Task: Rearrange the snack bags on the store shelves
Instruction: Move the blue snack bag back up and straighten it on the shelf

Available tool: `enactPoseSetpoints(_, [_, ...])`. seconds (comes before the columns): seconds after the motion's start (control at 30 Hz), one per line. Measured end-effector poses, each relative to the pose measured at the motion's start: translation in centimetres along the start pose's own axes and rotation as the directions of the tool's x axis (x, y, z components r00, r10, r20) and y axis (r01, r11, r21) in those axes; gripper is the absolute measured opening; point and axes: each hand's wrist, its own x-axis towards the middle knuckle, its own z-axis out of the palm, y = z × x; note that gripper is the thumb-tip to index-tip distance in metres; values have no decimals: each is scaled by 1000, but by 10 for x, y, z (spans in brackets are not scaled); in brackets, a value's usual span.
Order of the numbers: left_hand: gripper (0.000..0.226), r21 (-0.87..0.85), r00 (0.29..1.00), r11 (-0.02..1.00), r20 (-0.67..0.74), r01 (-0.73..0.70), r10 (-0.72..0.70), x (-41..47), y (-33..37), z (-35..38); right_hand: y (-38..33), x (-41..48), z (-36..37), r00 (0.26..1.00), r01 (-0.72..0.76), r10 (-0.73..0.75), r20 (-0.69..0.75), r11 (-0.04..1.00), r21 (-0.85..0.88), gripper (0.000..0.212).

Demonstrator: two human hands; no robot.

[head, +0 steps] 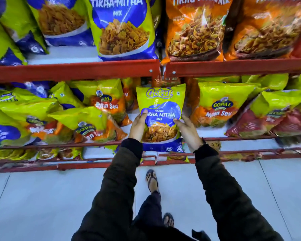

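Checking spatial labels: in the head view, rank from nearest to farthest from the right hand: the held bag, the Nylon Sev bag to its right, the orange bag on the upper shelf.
1. Held bag, in the right hand.
2. Nylon Sev bag, just right, same shelf.
3. Orange bag, upper shelf, above.

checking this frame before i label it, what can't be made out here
Head view only:
- Gokul Tikha Mitha Mix bag: the lower sides are covered by the left hand and right hand.
- Bag behind it: its name is hidden by the red shelf edge and the held bag.
- Bottom shelf packets: blurred, labels unreadable.
- Top-row orange bags: brand cut off by the frame's top edge.
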Motion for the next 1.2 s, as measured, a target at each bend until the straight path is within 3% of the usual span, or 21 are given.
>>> enactPoseSetpoints(0.13, [47,13,991,996,-99,-87,88,-54,5,-25,-17,-57,12,994,108,-107,35,993,-39,34])
enactPoseSetpoints(0.37, [50,-143,925,959,-333,-244,185,-138,42,-95,-73,-127,67,930,342,-317,185,931,-125,40])
enactPoseSetpoints(0.6, [47,-154,764,837,-518,-525,384,-153,127,-163,-158,-124,133,785,600,-586,201,800,-7,44])
enactPoseSetpoints(0.73, [56,-162,712,765,-521,-623,470,-127,181,-202,-209,-99,176,699,702,-697,160,711,28,52])
enactPoseSetpoints(0.9, [79,-270,737,720,-485,-639,472,-77,225,-241,-247,-61,225,653,755,-750,107,655,-15,57])
enactPoseSetpoints(1.03, [74,-279,784,754,-413,-594,464,-23,229,-259,-247,-24,250,652,758,-751,101,650,-60,49])
enactPoseSetpoints(1.2, [45,-170,854,863,-323,-475,407,20,230,-265,-241,8,266,750,657,-657,79,727,-198,54])
